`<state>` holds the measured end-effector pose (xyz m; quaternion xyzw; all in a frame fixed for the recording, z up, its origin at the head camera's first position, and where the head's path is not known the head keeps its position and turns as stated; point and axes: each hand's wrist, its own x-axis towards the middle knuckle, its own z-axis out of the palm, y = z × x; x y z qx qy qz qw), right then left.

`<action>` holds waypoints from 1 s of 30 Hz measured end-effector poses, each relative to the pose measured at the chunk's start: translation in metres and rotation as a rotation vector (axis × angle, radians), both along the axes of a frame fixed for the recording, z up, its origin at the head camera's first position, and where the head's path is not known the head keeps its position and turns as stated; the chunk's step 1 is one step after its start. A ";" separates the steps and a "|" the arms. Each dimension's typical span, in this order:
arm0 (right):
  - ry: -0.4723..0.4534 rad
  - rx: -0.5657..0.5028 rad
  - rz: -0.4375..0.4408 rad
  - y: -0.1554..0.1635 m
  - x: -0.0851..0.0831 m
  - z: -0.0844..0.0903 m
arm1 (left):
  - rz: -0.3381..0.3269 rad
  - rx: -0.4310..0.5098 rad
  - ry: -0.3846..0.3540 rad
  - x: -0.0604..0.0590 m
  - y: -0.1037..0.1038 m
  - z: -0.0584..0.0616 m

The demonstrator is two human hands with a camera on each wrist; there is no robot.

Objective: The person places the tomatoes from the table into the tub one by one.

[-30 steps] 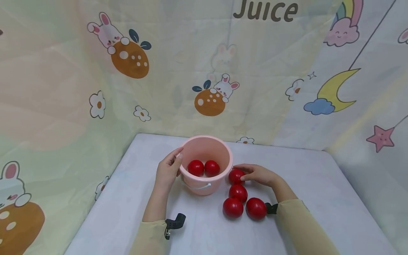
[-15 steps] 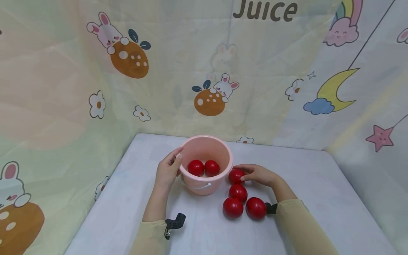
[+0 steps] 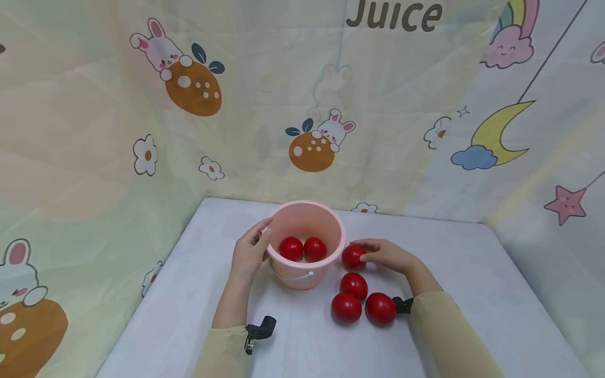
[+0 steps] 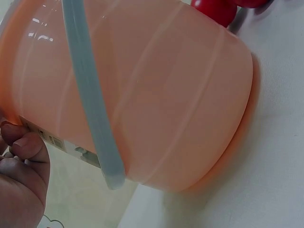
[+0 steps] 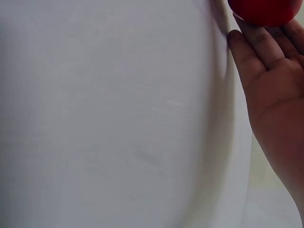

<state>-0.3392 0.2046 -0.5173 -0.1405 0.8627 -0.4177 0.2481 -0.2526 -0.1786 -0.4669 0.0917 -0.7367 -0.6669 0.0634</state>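
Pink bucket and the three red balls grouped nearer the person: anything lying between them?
In the head view, only bare tabletop lies between the pink bucket and the three red balls.

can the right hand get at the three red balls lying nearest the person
Probably yes. The right hand already grips one red ball by the bucket, and the three balls lie bare on the table beside its wrist, nothing covering them.
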 end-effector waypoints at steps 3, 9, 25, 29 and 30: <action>0.002 0.018 -0.019 0.004 -0.005 0.005 | 0.000 -0.002 0.007 0.001 0.000 0.000; 0.001 0.024 -0.049 0.013 -0.013 0.018 | -0.006 0.003 0.061 0.002 0.000 0.000; 0.080 -0.124 -0.091 0.002 -0.038 0.093 | -0.010 0.002 0.050 0.003 0.001 0.003; 0.105 -0.197 -0.036 -0.016 -0.044 0.122 | -0.007 -0.001 0.049 0.003 0.001 0.002; 0.105 -0.217 -0.018 -0.022 -0.044 0.130 | -0.007 -0.001 0.049 0.003 0.001 0.002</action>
